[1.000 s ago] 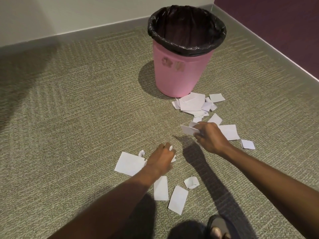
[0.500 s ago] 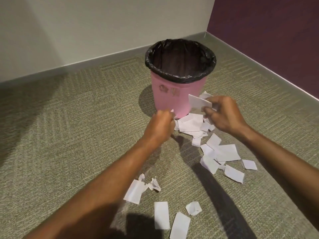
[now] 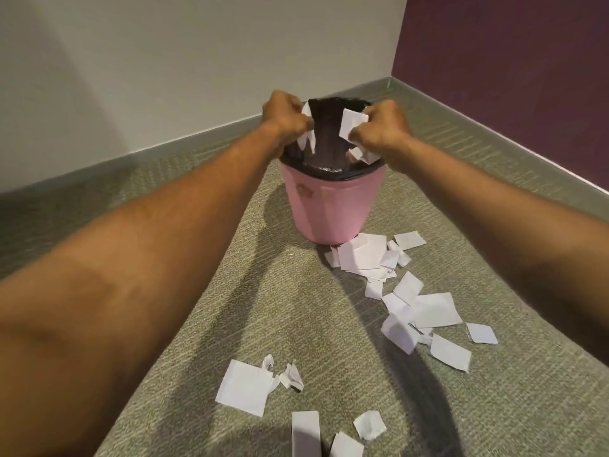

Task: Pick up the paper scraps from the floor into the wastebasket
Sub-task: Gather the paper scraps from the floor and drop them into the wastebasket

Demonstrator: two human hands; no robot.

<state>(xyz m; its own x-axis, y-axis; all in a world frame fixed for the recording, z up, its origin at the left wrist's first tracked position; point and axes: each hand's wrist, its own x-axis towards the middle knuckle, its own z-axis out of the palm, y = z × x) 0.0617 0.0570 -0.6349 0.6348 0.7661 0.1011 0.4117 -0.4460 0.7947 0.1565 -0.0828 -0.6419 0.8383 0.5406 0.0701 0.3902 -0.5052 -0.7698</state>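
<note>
Nearest the person, far short of both hands, a long white strip (image 3: pixel 305 432) and a crumpled scrap (image 3: pixel 369 424) lie on the carpeted floor (image 3: pixel 197 324). A large square sheet (image 3: pixel 245 387) lies just beyond them towards the left-hand side, with two twisted bits (image 3: pixel 290 377) touching its corner. Farther on, below and short of the right hand, a loose cluster of paper scraps (image 3: pixel 425 311) overlaps in a trail. The trail ends in a small pile (image 3: pixel 362 255) touching the foot of the wastebasket (image 3: pixel 333 206). The wastebasket is pink, stands upright on the floor, and has a black liner (image 3: pixel 329 136) folded over its rim. Both hands hover over its open mouth, apart from each other, with the dark liner showing between them. The left hand (image 3: pixel 288 118) has its fingers curled round a few white pieces (image 3: pixel 308 138) that hang down from it into the opening. The right hand (image 3: pixel 382 127) pinches a flat white piece (image 3: pixel 352 122) between thumb and fingers. Another white bit (image 3: pixel 364 155) shows just under that hand at the rim, and I cannot tell whether the hand holds it. Beyond the hands a pale wall (image 3: pixel 197 61) meets a dark purple wall (image 3: pixel 510 77) at the corner.
</note>
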